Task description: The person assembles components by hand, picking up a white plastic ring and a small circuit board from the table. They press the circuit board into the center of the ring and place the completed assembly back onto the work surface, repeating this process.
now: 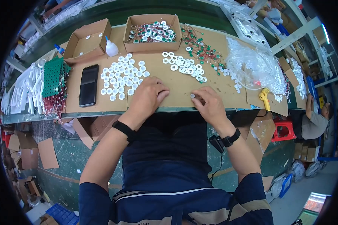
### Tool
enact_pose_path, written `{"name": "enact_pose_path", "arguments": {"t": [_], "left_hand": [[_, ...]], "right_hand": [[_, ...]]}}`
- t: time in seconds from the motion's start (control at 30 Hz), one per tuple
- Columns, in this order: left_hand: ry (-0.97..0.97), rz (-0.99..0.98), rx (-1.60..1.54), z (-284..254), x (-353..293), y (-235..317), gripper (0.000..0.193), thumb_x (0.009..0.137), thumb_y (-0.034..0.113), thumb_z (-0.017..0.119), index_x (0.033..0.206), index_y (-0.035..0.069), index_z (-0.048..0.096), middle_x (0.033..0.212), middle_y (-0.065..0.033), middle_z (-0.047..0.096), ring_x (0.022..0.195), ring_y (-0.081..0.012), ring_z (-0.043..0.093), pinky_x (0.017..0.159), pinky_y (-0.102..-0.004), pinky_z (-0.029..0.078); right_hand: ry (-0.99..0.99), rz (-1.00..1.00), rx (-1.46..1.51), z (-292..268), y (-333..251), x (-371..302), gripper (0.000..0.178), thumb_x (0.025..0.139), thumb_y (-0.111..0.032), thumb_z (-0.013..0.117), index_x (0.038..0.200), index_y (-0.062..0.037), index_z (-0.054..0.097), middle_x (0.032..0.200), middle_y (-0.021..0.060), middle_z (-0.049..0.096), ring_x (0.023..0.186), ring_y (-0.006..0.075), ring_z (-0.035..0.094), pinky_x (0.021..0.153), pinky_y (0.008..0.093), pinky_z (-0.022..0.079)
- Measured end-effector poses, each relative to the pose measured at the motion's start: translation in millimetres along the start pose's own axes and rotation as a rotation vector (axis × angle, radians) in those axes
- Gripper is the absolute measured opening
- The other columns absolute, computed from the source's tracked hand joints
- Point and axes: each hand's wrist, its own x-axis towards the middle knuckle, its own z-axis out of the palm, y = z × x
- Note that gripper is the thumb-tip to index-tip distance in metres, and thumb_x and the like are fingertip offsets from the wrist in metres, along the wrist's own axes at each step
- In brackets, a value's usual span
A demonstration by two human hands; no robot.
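Observation:
My right hand (209, 103) pinches a small round grey-white disc (192, 96) between thumb and finger, just above the cardboard near the table's front edge. To its left, my left hand (149, 94) is closed with thumb and fingers together; whatever it may hold is hidden. That hand borders a spread of small white round caps (118, 79). Beyond both hands lies a heap of white rings (187, 66). Green discs with red wires (202, 48) are scattered at the far right of the rings.
A cardboard box of wired discs (153, 34) and another box (87, 41) stand at the back, near a white squeeze bottle (111, 48). Leftward are a phone (89, 85) and green boards (55, 78). A plastic bag (248, 67) and yellow glue gun (264, 99) lie right.

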Motion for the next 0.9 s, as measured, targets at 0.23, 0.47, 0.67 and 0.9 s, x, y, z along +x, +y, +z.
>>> {"name": "enact_pose_path", "arguments": {"t": [0.23, 0.47, 0.67, 0.9], "left_hand": [[0.023, -0.026, 0.04, -6.0, -10.3, 7.3, 0.032, 0.096, 0.011, 0.089, 0.127, 0.007, 0.085, 0.123, -0.0137, 0.081, 0.121, -0.0371, 0.072, 0.108, -0.0468, 0.058], [0.015, -0.01, 0.017, -4.1, -10.6, 2.3, 0.042, 0.094, 0.011, 0.09, 0.135, 0.007, 0.082, 0.122, -0.0143, 0.081, 0.121, -0.0373, 0.072, 0.11, -0.0468, 0.057], [0.031, 0.0, 0.015, -4.2, -11.7, 4.4, 0.04, 0.092, 0.008, 0.089, 0.132, 0.006, 0.083, 0.119, -0.0137, 0.081, 0.121, -0.0363, 0.072, 0.109, -0.047, 0.058], [0.074, 0.018, 0.019, -3.7, -11.5, 5.2, 0.049, 0.09, 0.004, 0.082, 0.139, 0.006, 0.079, 0.12, -0.0166, 0.08, 0.12, -0.0375, 0.072, 0.109, -0.048, 0.058]], "right_hand": [[-0.128, 0.074, -0.064, -9.9, -4.0, 7.2, 0.027, 0.101, -0.005, 0.085, 0.128, -0.0017, 0.084, 0.111, 0.0108, 0.077, 0.091, 0.0234, 0.078, 0.083, 0.0358, 0.063], [-0.173, 0.054, -0.074, -6.7, -5.6, 14.4, 0.023, 0.102, -0.006, 0.086, 0.124, -0.0014, 0.086, 0.107, 0.0106, 0.077, 0.088, 0.0221, 0.076, 0.079, 0.0348, 0.061], [-0.151, 0.096, 0.075, 15.6, -18.9, 21.7, 0.022, 0.102, -0.005, 0.085, 0.124, -0.0016, 0.086, 0.106, 0.0105, 0.077, 0.086, 0.0214, 0.075, 0.078, 0.0333, 0.06], [-0.122, -0.045, 0.108, 50.6, -33.2, 36.6, 0.024, 0.101, -0.001, 0.085, 0.125, -0.0022, 0.087, 0.107, 0.01, 0.077, 0.087, 0.0224, 0.075, 0.077, 0.0343, 0.06]]}}
